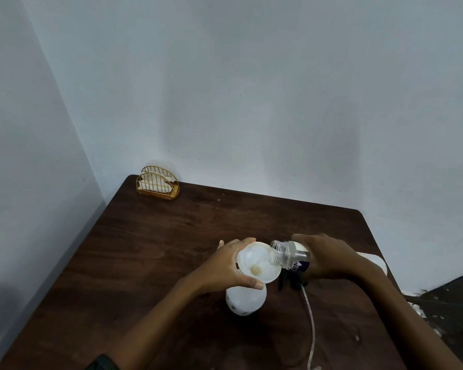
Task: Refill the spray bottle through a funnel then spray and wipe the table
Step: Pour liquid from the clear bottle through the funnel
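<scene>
A white spray bottle (246, 300) stands upright on the dark wooden table (150, 249) with a white funnel (258, 263) set in its neck. My left hand (226, 265) grips the funnel's rim from the left. My right hand (324, 257) holds a clear refill bottle (289, 256) tipped on its side, its open threaded mouth over the funnel's right edge. A small pool of liquid shows in the funnel. The black spray head (292, 281) with its long dip tube (312, 324) lies on the table just right of the spray bottle.
A gold wire napkin holder (158, 186) with white napkins stands at the table's far left corner, by the wall. Something flat and white (372, 260) lies near the right edge behind my right forearm. Walls close off the far and left sides.
</scene>
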`<state>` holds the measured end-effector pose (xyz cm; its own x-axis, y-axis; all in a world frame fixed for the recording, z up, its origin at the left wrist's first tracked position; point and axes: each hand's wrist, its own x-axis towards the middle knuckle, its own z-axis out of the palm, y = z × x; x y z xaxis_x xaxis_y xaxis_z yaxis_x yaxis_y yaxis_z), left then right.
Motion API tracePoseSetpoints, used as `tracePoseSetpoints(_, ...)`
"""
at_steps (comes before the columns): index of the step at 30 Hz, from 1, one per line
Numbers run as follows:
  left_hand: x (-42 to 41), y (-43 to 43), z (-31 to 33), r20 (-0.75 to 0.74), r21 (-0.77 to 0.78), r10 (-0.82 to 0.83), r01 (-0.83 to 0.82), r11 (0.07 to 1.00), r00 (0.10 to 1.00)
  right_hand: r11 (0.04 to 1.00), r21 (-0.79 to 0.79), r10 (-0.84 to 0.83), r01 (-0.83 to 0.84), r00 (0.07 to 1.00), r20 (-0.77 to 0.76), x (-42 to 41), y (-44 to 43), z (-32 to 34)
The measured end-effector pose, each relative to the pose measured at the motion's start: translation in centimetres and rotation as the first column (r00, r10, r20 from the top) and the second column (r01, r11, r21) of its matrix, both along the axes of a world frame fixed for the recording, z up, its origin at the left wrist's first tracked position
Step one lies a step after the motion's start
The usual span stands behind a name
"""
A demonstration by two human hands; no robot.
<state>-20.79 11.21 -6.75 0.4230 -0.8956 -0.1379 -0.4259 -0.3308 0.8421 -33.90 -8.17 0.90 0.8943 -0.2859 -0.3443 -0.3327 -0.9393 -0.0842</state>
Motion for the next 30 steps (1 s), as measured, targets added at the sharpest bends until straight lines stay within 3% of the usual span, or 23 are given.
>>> tracePoseSetpoints(18, -0.1, -0.1, -0.1, 0.042, 0.032, -0.010, 0.009, 0.999, 0.999, 1.000, 0.001, -0.021, 0.021, 1.000, 0.004, -0.5, 0.0, 0.4)
tracePoseSetpoints(26, 0.3, -0.1, -0.8, 0.010, 0.042, -0.063, 0.063, 0.997, 0.998, 0.982, 0.181, -0.070, 0.057, 0.995, 0.065, -0.7, -0.4, -0.4)
tracePoseSetpoints(30, 0.7, 0.4, -0.7, -0.228, -0.130, -0.016, -0.014, 0.991, 0.973, 0.898, 0.432, -0.171, 0.080, 0.970, 0.174, -1.1, -0.6, -0.3)
